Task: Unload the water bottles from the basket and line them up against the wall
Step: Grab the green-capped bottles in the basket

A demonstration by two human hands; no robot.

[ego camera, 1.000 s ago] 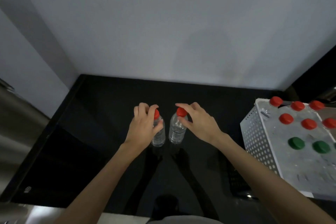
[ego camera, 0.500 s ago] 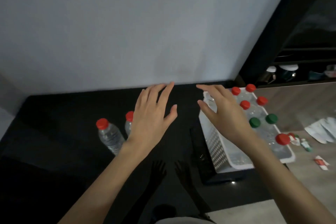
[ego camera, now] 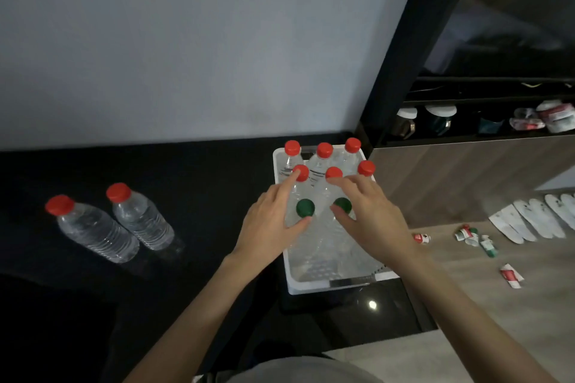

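A white perforated basket (ego camera: pixel 336 284) stands on the black counter (ego camera: pixel 202 183) at the right, holding several clear water bottles with red caps (ego camera: pixel 324 150) and two with green caps (ego camera: pixel 305 207). My left hand (ego camera: pixel 270 224) hovers over the left green-capped bottle, fingers apart around its cap. Over the right green-capped bottle (ego camera: pixel 342 204) my right hand (ego camera: pixel 370 218) is spread the same way. Neither hand has closed on a bottle. Two red-capped bottles (ego camera: pixel 93 227) (ego camera: pixel 140 218) stand side by side on the counter at the left, away from the grey wall (ego camera: pixel 186 56).
A dark vertical cabinet edge (ego camera: pixel 392 71) rises right of the basket, with shelves of cups (ego camera: pixel 438 118) behind it. Small red, green and white wrappers (ego camera: pixel 473 236) and white pieces (ego camera: pixel 535 218) lie on the wooden surface at the right.
Both hands let go of the two bottles set on the counter and moved right to the basket. The view swung right. The hands now hover over the green caps.
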